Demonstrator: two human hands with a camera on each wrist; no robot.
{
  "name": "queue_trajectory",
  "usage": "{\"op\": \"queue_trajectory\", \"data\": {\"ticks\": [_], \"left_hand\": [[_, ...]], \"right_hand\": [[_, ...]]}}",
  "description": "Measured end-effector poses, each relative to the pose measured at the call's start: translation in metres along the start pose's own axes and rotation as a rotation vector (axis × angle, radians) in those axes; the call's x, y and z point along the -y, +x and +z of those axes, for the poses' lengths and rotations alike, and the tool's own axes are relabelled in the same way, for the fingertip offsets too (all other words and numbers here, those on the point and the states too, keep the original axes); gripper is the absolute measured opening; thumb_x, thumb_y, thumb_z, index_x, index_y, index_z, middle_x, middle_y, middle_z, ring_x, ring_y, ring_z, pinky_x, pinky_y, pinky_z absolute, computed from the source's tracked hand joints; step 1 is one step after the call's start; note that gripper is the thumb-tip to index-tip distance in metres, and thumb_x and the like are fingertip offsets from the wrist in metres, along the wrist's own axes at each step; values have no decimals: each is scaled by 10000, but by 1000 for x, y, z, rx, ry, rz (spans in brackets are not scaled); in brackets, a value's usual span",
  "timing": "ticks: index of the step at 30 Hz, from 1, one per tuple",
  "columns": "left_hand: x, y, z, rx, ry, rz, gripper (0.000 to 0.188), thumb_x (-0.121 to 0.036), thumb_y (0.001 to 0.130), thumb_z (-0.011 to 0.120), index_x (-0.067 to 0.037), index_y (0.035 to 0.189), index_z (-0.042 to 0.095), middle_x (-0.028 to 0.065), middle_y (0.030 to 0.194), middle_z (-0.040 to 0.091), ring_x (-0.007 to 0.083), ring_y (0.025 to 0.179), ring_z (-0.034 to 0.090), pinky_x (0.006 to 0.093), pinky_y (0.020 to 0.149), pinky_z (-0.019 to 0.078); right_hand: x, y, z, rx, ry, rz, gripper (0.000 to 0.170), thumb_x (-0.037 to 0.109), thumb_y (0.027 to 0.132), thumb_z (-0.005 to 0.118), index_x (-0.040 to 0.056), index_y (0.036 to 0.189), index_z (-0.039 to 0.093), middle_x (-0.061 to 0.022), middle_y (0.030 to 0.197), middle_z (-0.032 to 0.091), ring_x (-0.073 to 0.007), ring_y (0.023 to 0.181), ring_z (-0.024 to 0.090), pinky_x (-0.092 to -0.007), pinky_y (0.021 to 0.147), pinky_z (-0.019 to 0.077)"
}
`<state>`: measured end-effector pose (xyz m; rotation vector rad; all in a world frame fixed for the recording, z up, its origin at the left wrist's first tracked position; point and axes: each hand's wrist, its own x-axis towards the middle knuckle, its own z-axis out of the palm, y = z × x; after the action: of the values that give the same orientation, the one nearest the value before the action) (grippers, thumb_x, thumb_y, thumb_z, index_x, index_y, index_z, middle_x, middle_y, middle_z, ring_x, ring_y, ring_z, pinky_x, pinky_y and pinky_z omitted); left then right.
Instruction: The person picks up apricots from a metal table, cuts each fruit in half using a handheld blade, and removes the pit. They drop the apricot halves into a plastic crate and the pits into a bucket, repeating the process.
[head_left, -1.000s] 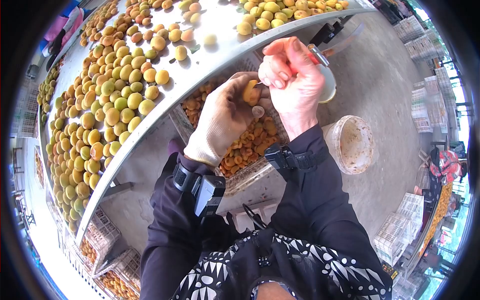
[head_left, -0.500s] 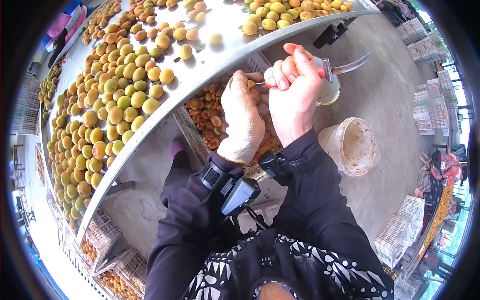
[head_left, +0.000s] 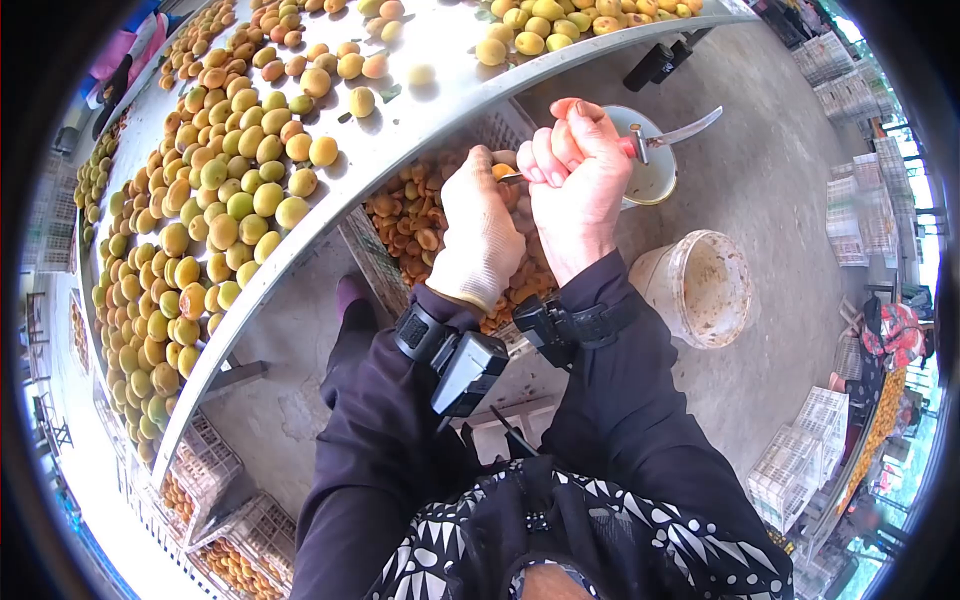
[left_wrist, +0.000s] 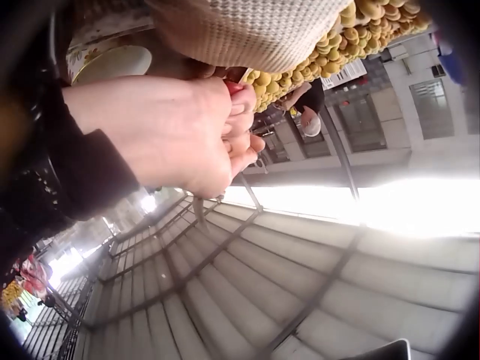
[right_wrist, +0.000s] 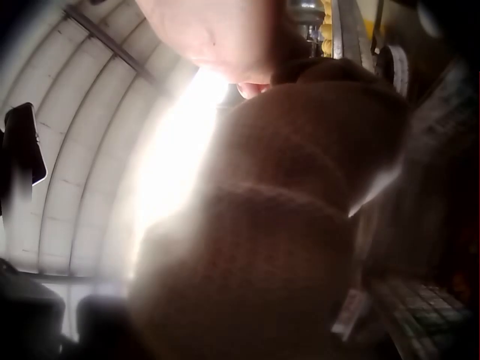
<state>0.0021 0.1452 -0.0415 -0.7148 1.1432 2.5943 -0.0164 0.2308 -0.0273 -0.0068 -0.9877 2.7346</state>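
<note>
My left hand [head_left: 480, 235], in a pale knit glove with darkened fingers, holds an apricot [head_left: 501, 171]. Only a small orange patch of the fruit shows past the glove in the head view. My bare right hand [head_left: 578, 185] grips a red-handled tool [head_left: 630, 147] close beside it. A curved metal blade [head_left: 695, 128] sticks out of the tool's back end, and a thin metal tip at the front meets the apricot. In the left wrist view the right fingers curl round the red handle [left_wrist: 234, 86]. The glove [right_wrist: 277, 210] fills most of the right wrist view and hides the fruit.
Below my hands stands a crate [head_left: 372, 262] of cut apricots [head_left: 400, 205]. A metal-edged table [head_left: 440, 115] heaped with whole apricots [head_left: 240, 205] curves along the left and far side. A white basin [head_left: 655, 185] and a stained bucket [head_left: 660, 285] stand at the right. Stacked crates [head_left: 800, 450] line the far right.
My left hand has turned so its back faces up, covering most of the apricot. My right hand has turned and come slightly lower, its curved blade now pointing out to the right.
</note>
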Motion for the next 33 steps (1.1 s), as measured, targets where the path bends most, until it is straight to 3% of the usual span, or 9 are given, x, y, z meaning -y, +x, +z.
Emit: {"op": "queue_trajectory", "data": {"ticks": [6, 8, 15, 18, 20, 24, 26, 30, 33], "left_hand": [[-7, 9, -4, 82, -179, -291, 200, -276, 1006, 492, -102, 919, 539, -30, 627, 469, 65, 505, 445, 193, 418, 369], [-3, 20, -15, 260, -171, -396, 215, -289, 1006, 485, -97, 923, 535, 4, 655, 543, 103, 501, 491, 200, 405, 397], [6, 31, -25, 286, -103, -470, 265, -328, 1019, 452, -102, 911, 539, 28, 731, 591, 137, 554, 576, 234, 412, 456], [8, 38, -40, 490, -138, -513, 149, -193, 956, 543, -51, 987, 572, 15, 787, 603, 94, 666, 595, 219, 538, 503], [7, 35, -44, 603, 338, -169, 305, -14, 788, 614, -4, 1091, 586, -10, 825, 600, 51, 787, 535, 206, 713, 492], [-3, 16, -33, 645, 755, 114, 535, 79, 630, 605, 10, 1160, 582, -13, 883, 598, 52, 874, 467, 205, 818, 446], [1, 26, -41, 771, 989, 538, 518, 65, 616, 613, 1, 1129, 586, -14, 916, 604, 62, 882, 486, 234, 834, 459], [-4, 19, -36, 846, 977, 701, 377, 0, 702, 685, 13, 1063, 575, 54, 782, 591, 86, 692, 483, 269, 663, 484], [-13, 10, -34, 829, 1026, 398, 523, 21, 605, 647, 2, 1124, 583, 46, 952, 621, 81, 914, 506, 258, 867, 471]], "right_hand": [[1, -6, -3, -19, -22, 16, 190, 198, 974, 513, 40, 899, 588, 63, 524, 264, -82, 433, 270, -268, 510, 292], [3, -7, -6, -28, -1, 26, 191, 201, 971, 517, 41, 895, 589, 64, 523, 263, -82, 432, 270, -268, 509, 291], [9, -8, -13, -75, 23, 90, 195, 204, 965, 526, 43, 874, 588, 61, 515, 263, -88, 427, 268, -270, 507, 288], [10, -9, -17, -114, 46, 88, 157, 174, 963, 509, 59, 881, 575, 63, 507, 260, -86, 412, 270, -283, 479, 308], [10, -11, -19, -120, 61, 96, 176, 190, 963, 520, 51, 875, 581, 63, 509, 258, -88, 419, 267, -278, 493, 296], [11, -13, -23, -82, 93, 113, 195, 208, 961, 539, 43, 868, 585, 63, 512, 254, -90, 427, 264, -273, 507, 285], [12, -14, -25, -98, 94, 123, 194, 208, 960, 541, 42, 869, 586, 63, 511, 255, -89, 424, 263, -272, 506, 285], [13, -14, -28, -82, 121, 145, 193, 198, 974, 511, 57, 866, 587, 62, 510, 244, -86, 412, 260, -280, 472, 290], [14, -15, -30, -64, 133, 179, 201, 204, 973, 514, 54, 867, 596, 63, 509, 239, -85, 412, 260, -279, 470, 287]]}}
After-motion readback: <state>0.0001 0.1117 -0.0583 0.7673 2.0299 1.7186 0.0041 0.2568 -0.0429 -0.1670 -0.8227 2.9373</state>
